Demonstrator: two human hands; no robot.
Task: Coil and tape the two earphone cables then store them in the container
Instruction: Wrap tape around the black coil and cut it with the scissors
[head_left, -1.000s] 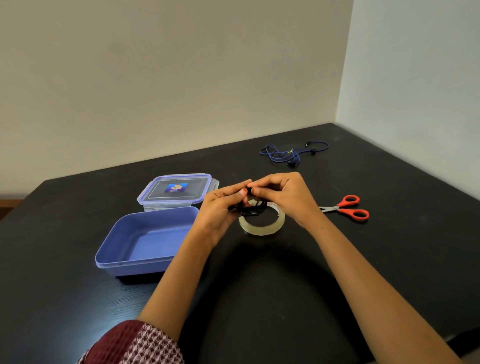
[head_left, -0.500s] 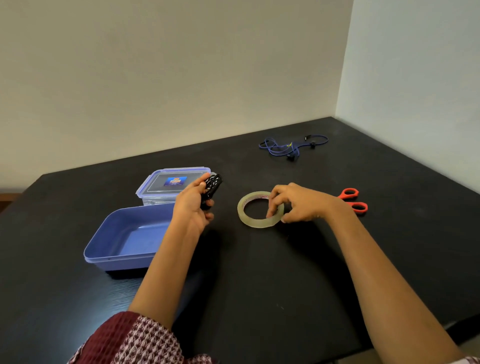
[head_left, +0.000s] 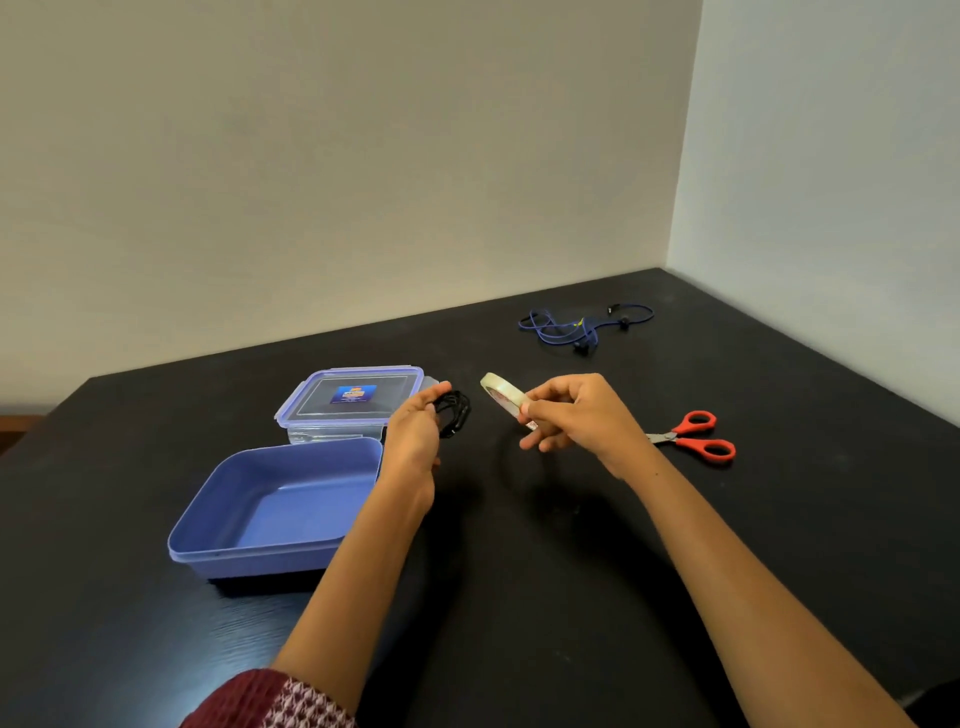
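- Left hand (head_left: 415, 441) raised above the black table (head_left: 571, 597), fingers pinched closed around the coiled black earphone cable (head_left: 455, 413); coil hangs beside the fingertips, clear of the table.
- Right hand (head_left: 576, 415) lifted too, thumb and fingers gripping the roll of clear tape (head_left: 504, 396), roll tilted edge-on toward the coil, the two near but apart.
- Blue container (head_left: 270, 519) sits open by the left forearm (nothing seen inside); its clear lid (head_left: 353, 397) lies just behind it.
- Blue earphone cable (head_left: 582, 327) lies loose and uncoiled at the far side of the table.
- Red-handled scissors (head_left: 696, 441) on the table behind the right wrist.
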